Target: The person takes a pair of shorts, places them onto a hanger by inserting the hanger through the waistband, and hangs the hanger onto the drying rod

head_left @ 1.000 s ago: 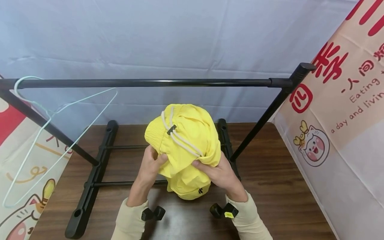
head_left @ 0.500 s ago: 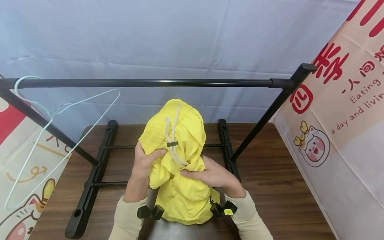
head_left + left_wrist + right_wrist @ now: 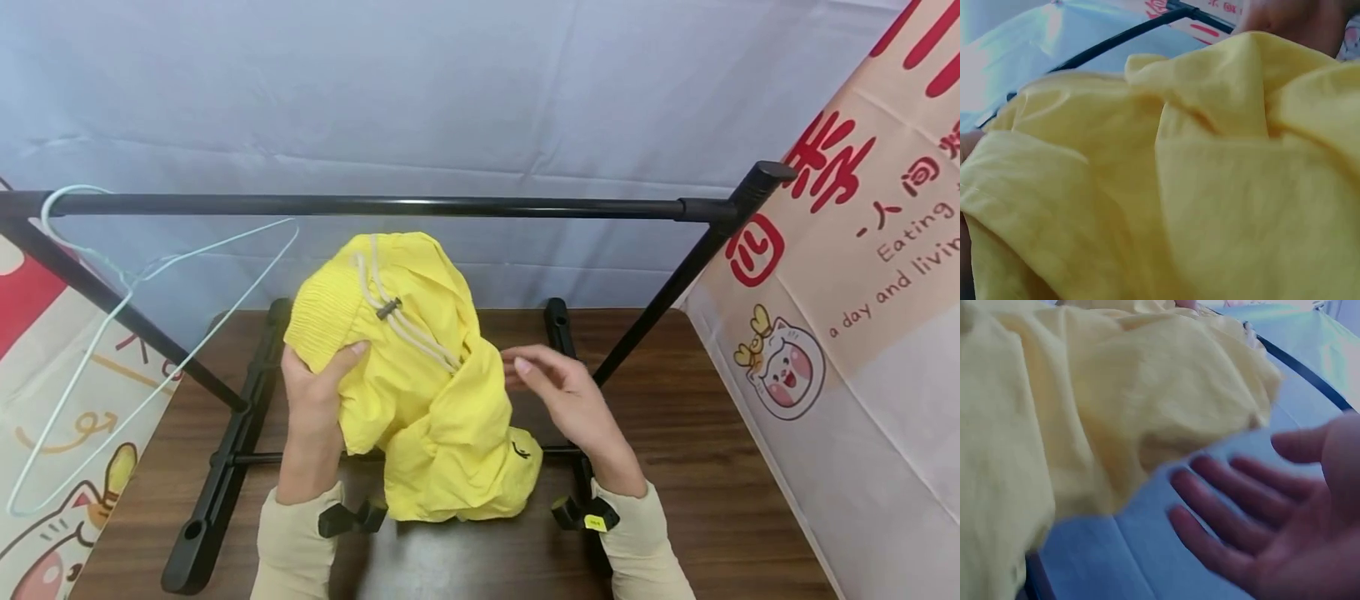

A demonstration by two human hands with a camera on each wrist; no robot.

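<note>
Bunched yellow drawstring shorts (image 3: 420, 350) hang over the table in the middle of the head view. Their ribbed elastic waistband points up and left, and a pale cord with a dark toggle runs across the front. My left hand (image 3: 315, 392) grips them just below the waistband, thumb on top and the other fingers hidden behind the cloth. To the right, my right hand (image 3: 566, 396) is off the fabric, its fingers loosely extended near the side of the shorts. The right wrist view shows this hand (image 3: 1272, 512) with spread fingers and nothing in them.
A black rack's top bar (image 3: 420, 206) crosses behind the shorts. On its left end hangs a pale green wire hanger (image 3: 127, 287). The rack's feet stand on a brown wooden table (image 3: 697, 467). A printed cloth (image 3: 862, 275) covers the right side.
The shorts have shifted left and been turned, with the left hand moving left along with them. The right hand has let go of the cloth and moved off to the right.
</note>
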